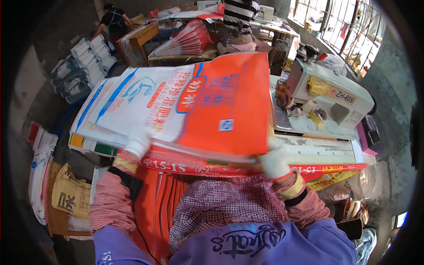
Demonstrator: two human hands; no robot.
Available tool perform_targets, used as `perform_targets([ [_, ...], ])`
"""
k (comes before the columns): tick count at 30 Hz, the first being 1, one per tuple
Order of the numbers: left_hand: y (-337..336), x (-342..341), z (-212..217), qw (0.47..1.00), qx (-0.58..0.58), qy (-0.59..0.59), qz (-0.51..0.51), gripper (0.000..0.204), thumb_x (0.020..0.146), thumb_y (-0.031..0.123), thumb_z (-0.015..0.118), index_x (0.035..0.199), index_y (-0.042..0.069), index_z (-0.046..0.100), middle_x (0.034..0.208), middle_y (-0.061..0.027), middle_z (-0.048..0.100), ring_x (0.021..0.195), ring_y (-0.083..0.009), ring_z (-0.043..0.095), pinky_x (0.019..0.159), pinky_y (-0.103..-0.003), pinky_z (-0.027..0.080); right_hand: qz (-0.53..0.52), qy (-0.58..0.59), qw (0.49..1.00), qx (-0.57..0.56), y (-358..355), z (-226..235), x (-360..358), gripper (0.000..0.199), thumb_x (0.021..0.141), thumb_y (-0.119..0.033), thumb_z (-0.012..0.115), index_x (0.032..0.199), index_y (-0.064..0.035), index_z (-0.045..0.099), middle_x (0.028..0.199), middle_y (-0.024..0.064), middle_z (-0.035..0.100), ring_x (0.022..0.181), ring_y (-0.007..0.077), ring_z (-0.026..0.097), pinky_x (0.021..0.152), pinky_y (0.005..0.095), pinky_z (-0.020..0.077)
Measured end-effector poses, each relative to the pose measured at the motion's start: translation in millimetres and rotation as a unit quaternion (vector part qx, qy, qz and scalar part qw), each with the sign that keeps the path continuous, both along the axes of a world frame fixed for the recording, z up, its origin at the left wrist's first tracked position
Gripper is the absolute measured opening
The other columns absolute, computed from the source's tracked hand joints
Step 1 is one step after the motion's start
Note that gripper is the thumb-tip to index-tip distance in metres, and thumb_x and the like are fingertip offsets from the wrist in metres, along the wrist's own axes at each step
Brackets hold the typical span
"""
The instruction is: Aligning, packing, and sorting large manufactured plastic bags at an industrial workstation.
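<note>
A flat white and orange-red woven sack (238, 104) with blue and red printing spans the space in front of me. My left hand (139, 141), in a white glove and slightly blurred, is closed on its near edge. At the sack's near right corner, my right hand (274, 162), also gloved, grips the edge. The fingertips of both hands are partly hidden or smeared. Under the sack, more white sacks (84, 117) show at the left, lying over the worktable. To the right of the held sack stands a white industrial sewing machine (329, 95) with a yellow thread spool (317, 115).
Red sheeting (318, 169) covers the table's front edge. Red sacks (161, 207) hang by my lap. A yellow-brown sack (70, 192) and folded white sacks (42, 176) stand left. Bundled sacks (86, 62) lie farther back. Two people (238, 22) work behind, near a wooden table (141, 37).
</note>
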State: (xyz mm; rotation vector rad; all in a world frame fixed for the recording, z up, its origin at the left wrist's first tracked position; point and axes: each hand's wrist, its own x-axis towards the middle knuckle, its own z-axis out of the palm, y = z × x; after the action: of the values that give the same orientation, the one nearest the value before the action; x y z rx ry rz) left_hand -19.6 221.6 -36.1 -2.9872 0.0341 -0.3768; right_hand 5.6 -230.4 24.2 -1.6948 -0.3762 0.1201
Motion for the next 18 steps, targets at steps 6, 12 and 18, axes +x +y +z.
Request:
perform_targets([
  [6,40.7,-90.8,68.5,0.837,-0.521,-0.117,0.117,0.036,0.087,0.006,0.055,0.122,0.000,0.055,0.120,-0.0134,0.058,0.108,-0.0248,0.058,0.094,-0.034,0.045,0.484,-0.211,0.831,-0.174,25.1,41.5,-43.4,0.035,0.082,-0.016,0.062,0.116,-0.0098,0.060,0.108,0.0096,0.065,0.098,0.0243,0.063,0.085,0.0342,0.0504],
  [12,-132.9,-200.2,46.5,0.974,-0.220,-0.052,0.006,0.047,0.076,0.020,0.064,0.120,0.005,0.057,0.134,-0.0166,0.045,0.130,-0.0340,0.036,0.107,-0.047,0.029,0.099,-0.386,0.795,-0.458,81.2,-19.1,38.4,0.031,0.083,-0.032,0.053,0.108,-0.0194,0.066,0.110,0.0074,0.065,0.100,0.0262,0.062,0.084,0.0394,0.0491],
  [18,-184.2,-217.7,-6.9,0.965,-0.251,0.079,-0.016,0.036,0.074,0.018,0.064,0.106,0.004,0.064,0.128,-0.0191,0.049,0.125,-0.0393,0.038,0.106,-0.047,0.029,0.061,-0.290,0.798,-0.524,203.3,-59.6,84.3,0.028,0.082,-0.032,0.057,0.104,-0.0194,0.068,0.105,0.0080,0.066,0.096,0.0250,0.063,0.082,0.0378,0.0498],
])
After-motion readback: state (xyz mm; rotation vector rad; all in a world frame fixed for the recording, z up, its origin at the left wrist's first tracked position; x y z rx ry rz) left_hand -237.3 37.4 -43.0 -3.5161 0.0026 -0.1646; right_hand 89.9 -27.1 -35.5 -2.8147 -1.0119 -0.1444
